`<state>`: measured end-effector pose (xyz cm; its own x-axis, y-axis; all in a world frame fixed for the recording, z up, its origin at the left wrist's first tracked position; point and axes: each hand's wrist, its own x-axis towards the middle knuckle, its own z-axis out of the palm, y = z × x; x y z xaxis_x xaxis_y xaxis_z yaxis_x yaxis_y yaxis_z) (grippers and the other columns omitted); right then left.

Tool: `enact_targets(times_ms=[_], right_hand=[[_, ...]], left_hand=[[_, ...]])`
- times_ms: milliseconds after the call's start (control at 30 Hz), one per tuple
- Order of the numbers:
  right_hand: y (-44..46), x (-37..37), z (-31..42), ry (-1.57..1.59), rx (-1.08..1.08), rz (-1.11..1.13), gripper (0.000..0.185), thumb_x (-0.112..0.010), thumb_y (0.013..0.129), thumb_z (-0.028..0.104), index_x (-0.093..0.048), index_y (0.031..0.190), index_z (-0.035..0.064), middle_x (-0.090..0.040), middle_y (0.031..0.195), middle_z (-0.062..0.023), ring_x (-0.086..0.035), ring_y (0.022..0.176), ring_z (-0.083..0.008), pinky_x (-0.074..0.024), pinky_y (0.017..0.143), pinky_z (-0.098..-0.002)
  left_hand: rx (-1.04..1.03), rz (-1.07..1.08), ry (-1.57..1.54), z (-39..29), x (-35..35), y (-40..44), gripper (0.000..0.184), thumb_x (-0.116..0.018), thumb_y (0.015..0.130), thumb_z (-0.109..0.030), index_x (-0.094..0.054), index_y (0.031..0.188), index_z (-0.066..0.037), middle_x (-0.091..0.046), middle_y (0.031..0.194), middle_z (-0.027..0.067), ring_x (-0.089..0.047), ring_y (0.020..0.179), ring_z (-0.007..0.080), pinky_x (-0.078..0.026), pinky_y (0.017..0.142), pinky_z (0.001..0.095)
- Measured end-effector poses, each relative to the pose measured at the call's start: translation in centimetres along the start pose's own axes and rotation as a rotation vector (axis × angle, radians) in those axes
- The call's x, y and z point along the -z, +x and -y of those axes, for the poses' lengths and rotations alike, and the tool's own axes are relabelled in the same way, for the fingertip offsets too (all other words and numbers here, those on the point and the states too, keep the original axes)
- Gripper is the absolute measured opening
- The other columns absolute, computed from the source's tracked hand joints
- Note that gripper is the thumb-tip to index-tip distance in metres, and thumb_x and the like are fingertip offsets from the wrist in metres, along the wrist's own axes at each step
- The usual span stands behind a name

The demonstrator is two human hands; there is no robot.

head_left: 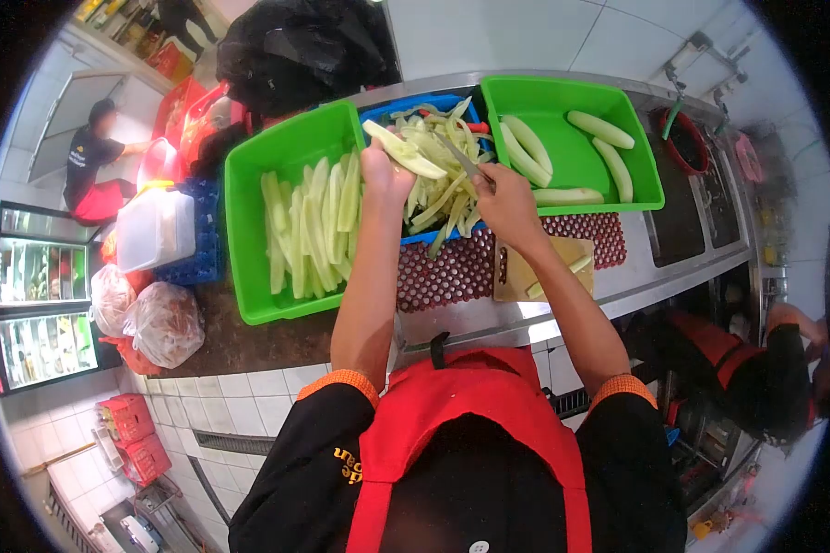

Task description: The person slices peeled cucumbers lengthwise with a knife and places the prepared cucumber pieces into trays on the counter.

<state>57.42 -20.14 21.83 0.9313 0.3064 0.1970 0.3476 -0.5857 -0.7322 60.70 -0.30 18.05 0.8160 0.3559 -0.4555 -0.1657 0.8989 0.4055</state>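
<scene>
My left hand [387, 170] is closed around a pale cut cucumber piece [404, 150], held over a blue crate [415, 104] heaped with cucumber scraps [443, 189]. Just right of it, my right hand [505, 201] grips a knife [458, 157], its blade pointing up and left over the scraps. The green tub [246, 198] on the left holds several cut cucumber strips [315, 226]. In the green tub [650, 175] on the right lie several peeled whole cucumbers [601, 130].
A cutting board [516, 276] with cucumber pieces lies on a red perforated mat [447, 269]. Plastic bags [164, 324] and a lidded container [157, 229] stand at the left. One person [92, 166] is at the far left, another [738, 369] at the right.
</scene>
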Motion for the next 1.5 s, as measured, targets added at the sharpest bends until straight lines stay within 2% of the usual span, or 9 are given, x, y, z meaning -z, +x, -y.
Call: enact_targets(times_ms=[167,233,367,433,633,833,933,1233,1500], right_hand=[[1.7,-0.9,0.0,0.183,0.012,0.007,0.03,-0.067,0.082,0.02,-0.064,0.101,-0.0029,-0.064,0.088,-0.0145,-0.062,0.081,-0.0289,-0.0473,0.074,-0.0355],[3.2,-1.9,0.2,0.216,0.261,-0.07,0.036,-0.073,0.077,0.024,-0.065,0.1,-0.0025,-0.063,0.079,-0.0087,-0.06,0.075,-0.02,-0.0469,0.069,-0.0327],[4.4,-1.6,1.5,0.371,0.027,0.214,0.039,-0.075,0.074,0.025,-0.066,0.1,-0.0019,-0.061,0.077,-0.0048,-0.056,0.069,-0.0138,-0.0456,0.064,-0.0296],[4.0,-1.7,2.5,0.449,-0.089,0.232,0.037,-0.072,0.072,0.031,-0.066,0.087,-0.0021,-0.065,0.074,-0.0176,-0.064,0.067,-0.0298,-0.0485,0.065,-0.0373],[3.4,-3.4,3.4,0.207,0.068,0.081,0.039,-0.063,0.08,0.036,-0.066,0.084,-0.0027,-0.061,0.067,-0.0228,-0.063,0.065,-0.0372,-0.0483,0.062,-0.0432],[4.6,-5.5,2.4,0.079,-0.02,-0.094,0.037,-0.065,0.079,0.033,-0.066,0.084,-0.0029,-0.063,0.068,-0.0215,-0.063,0.064,-0.0355,-0.0476,0.059,-0.0407],[5.3,-4.5,2.1,0.094,-0.127,-0.04,0.037,-0.062,0.078,0.034,-0.066,0.084,-0.0019,-0.064,0.074,-0.0246,-0.064,0.072,-0.0402,-0.049,0.067,-0.0467],[4.5,-3.1,3.8,0.251,-0.092,0.1,0.043,-0.068,0.074,0.042,-0.068,0.083,-0.0004,-0.066,0.073,-0.0202,-0.064,0.067,-0.036,-0.0494,0.065,-0.041],[4.2,-4.3,2.5,0.047,-0.183,-0.07,0.036,-0.063,0.081,0.034,-0.065,0.086,-0.0016,-0.065,0.079,-0.0233,-0.063,0.075,-0.0399,-0.049,0.069,-0.046]], left_hand=[[0.02,0.124,0.111,0.1,-0.1,-1.8,0.035,-0.036,0.101,-0.027,-0.043,0.124,-0.002,-0.051,0.099,0.0086,-0.051,0.09,0.0231,-0.045,0.089,0.0397],[0.051,0.195,0.146,0.3,-0.7,-2.8,0.036,-0.034,0.102,-0.028,-0.043,0.125,-0.003,-0.051,0.098,0.0087,-0.052,0.09,0.0233,-0.045,0.089,0.0401],[0.005,0.321,0.178,0.9,-1.4,-4.3,0.037,-0.024,0.104,-0.026,-0.041,0.127,-0.003,-0.053,0.11,0.0118,-0.055,0.102,0.0248,-0.045,0.095,0.0444],[-0.096,0.298,0.236,0.8,-1.1,-4.5,0.038,-0.024,0.104,-0.027,-0.042,0.126,-0.002,-0.053,0.116,0.0133,-0.055,0.104,0.0252,-0.045,0.094,0.0435],[-0.117,0.305,0.22,1.4,-0.5,-4.6,0.038,-0.023,0.104,-0.026,-0.044,0.125,-0.002,-0.053,0.114,0.0136,-0.055,0.103,0.0248,-0.046,0.094,0.0422],[-0.109,0.271,0.259,1.5,-0.2,-4.0,0.036,-0.026,0.103,-0.025,-0.044,0.126,-0.003,-0.053,0.11,0.012,-0.054,0.102,0.0239,-0.045,0.094,0.041],[-0.108,0.228,0.323,1.6,0.0,-3.8,0.04,-0.028,0.103,-0.027,-0.041,0.132,-0.002,-0.052,0.108,0.0111,-0.052,0.102,0.0243,-0.041,0.099,0.0413],[-0.086,0.286,0.13,1.1,-0.8,-4.7,0.036,-0.029,0.103,-0.025,-0.045,0.128,-0.003,-0.053,0.105,0.0096,-0.053,0.1,0.0204,-0.044,0.092,0.0389],[-0.213,0.361,0.227,0.5,-0.9,-4.6,0.039,-0.029,0.104,-0.026,-0.04,0.135,-0.005,-0.052,0.105,0.0072,-0.052,0.097,0.0183,-0.044,0.089,0.0362]])
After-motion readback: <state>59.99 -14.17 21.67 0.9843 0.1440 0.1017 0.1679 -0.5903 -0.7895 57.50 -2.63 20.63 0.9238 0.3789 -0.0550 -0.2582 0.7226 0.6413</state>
